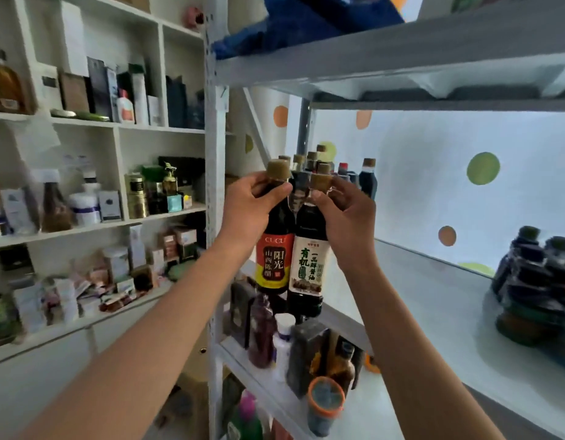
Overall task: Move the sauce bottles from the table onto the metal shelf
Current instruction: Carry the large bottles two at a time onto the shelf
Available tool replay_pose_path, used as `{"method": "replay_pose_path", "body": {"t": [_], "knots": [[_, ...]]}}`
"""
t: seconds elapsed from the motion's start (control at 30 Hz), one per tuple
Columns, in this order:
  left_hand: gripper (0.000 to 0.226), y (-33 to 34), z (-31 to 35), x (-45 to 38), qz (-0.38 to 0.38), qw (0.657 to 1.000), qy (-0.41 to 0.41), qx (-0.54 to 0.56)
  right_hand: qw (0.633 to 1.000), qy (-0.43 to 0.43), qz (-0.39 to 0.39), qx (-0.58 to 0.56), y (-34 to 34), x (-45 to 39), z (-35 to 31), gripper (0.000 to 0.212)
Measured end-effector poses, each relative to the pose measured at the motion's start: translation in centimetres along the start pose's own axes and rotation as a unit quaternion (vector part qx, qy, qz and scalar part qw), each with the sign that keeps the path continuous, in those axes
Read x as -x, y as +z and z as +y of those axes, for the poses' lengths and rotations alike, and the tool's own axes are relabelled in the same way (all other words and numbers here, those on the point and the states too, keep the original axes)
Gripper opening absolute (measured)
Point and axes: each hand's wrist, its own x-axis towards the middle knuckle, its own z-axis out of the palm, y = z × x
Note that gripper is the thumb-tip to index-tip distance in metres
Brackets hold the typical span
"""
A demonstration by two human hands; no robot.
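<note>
My left hand [251, 206] grips the neck of a dark bottle with a red and yellow label [274, 262]. Beside it, my right hand [346, 217] holds the neck of a dark bottle with a cream and green label [308, 268]. Both bottles hang upright, side by side, at the front left edge of the grey metal shelf [433, 300]. Behind them, several more dark sauce bottles with brown caps [319, 166] stand at the shelf's back left corner.
A shrink-wrapped pack of dark bottles [538, 281] sits at the shelf's right. An upper shelf board [386, 55] hangs overhead. Lower shelf [259, 376] carries bottles and boxes. A white cabinet [116, 128] full of boxes stands to the left.
</note>
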Motion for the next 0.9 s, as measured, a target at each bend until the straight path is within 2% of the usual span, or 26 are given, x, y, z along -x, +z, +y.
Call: {"method": "replay_pose_path", "body": {"t": [0.2,0.4,0.53,0.63,0.7,0.77,0.9], "knots": [[0.025,-0.3,-4.2,-6.3,-0.045,0.998,-0.016,0.037,0.997,-0.012,0.046,0.061,2.5,-4.8,3.7,0.023],[0.029,0.3,-8.6,-10.7,-0.077,0.994,-0.038,0.062,0.988,-0.009,0.107,0.114,4.7,-8.1,7.9,0.037],[0.026,0.5,-10.8,-12.3,-0.081,0.994,-0.04,0.061,0.984,-0.009,0.103,0.146,5.3,-9.0,9.8,0.038],[0.025,0.6,-11.8,-11.9,-0.091,0.996,-0.011,0.008,0.987,-0.012,0.075,0.139,4.8,-8.6,9.7,0.037],[0.034,0.7,-13.2,-10.9,-0.124,0.991,0.003,-0.056,0.986,0.007,0.066,0.155,4.0,-7.9,9.8,0.046],[0.053,0.4,-15.0,-9.6,-0.153,0.984,0.012,-0.094,0.982,0.043,0.044,0.18,3.1,-6.7,10.5,0.063],[0.082,-0.4,-17.2,-8.0,-0.171,0.982,0.005,-0.083,0.954,0.104,-0.009,0.28,1.9,-2.9,12.6,0.098]]}}
